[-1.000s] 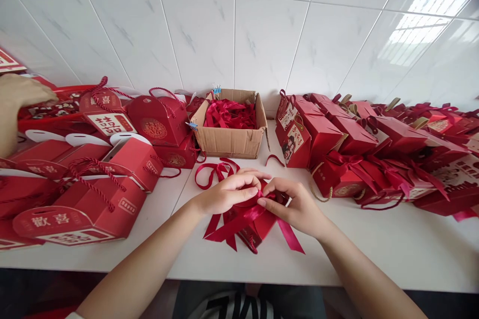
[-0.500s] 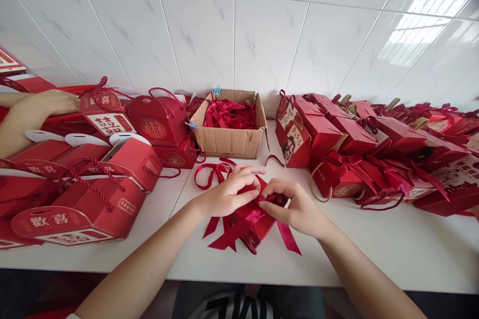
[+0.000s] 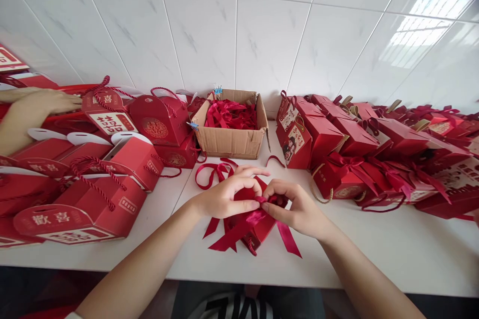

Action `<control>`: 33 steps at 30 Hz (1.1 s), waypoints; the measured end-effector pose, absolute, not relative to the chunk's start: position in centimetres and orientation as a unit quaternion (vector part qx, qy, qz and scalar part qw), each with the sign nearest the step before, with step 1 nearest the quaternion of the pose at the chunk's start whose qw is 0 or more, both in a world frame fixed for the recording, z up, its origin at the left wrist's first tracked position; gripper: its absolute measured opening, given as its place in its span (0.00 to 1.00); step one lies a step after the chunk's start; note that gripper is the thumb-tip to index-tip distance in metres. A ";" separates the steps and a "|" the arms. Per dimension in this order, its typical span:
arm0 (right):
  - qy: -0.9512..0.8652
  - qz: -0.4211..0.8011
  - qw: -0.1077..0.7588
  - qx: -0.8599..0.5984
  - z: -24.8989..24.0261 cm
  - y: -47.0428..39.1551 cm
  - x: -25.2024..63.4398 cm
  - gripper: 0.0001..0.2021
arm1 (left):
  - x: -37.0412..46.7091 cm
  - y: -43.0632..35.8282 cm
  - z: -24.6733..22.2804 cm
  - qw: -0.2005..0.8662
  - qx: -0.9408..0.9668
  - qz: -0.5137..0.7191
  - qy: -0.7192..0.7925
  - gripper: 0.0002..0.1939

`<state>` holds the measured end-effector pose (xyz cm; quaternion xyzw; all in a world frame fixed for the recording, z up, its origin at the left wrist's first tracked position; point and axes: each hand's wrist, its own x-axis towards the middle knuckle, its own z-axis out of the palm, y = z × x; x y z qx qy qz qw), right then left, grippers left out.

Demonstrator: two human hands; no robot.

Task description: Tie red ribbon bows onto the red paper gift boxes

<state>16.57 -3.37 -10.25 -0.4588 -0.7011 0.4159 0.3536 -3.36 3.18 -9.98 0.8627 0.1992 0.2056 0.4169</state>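
Observation:
A small red gift box (image 3: 262, 232) sits on the white table near its front edge, with a shiny red ribbon (image 3: 232, 237) across its top and the ribbon tails hanging down both sides. My left hand (image 3: 226, 197) pinches the ribbon over the box between thumb and index finger, its other fingers stretched out. Close against it, my right hand (image 3: 295, 207) grips the ribbon at the same spot. Part of the box and the ribbon's middle are hidden by my fingers. A loose looped ribbon (image 3: 209, 175) lies just behind my left hand.
Behind stands a cardboard box (image 3: 232, 143) full of red ribbons. Red boxes with rope handles (image 3: 112, 204) crowd the left; several ribboned red boxes (image 3: 342, 179) line the right. Another person's hands (image 3: 48, 102) are at the far left. A tiled wall (image 3: 202, 35) rises behind.
My left thumb and index finger have closed together on the ribbon's middle beside my right fingertips. The other person's hands have shifted slightly.

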 end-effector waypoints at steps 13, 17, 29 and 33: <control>-0.728 0.407 0.344 -0.432 -10.1 -3.6 16.7 0.03 | -3.0 3.4 -10.0 0.477 0.829 0.157 0.246 0.06; -0.721 0.401 0.346 -0.447 -10.2 -3.5 16.6 0.05 | -3.0 3.4 -9.9 0.486 0.824 0.159 0.245 0.04; -0.717 0.396 0.344 -0.458 -10.1 -3.5 16.5 0.08 | -3.4 3.3 -9.7 0.426 0.862 0.172 0.213 0.04; -0.717 0.398 0.344 -0.457 -10.2 -3.5 16.5 0.09 | -3.4 3.3 -9.4 0.471 0.839 0.156 0.223 0.07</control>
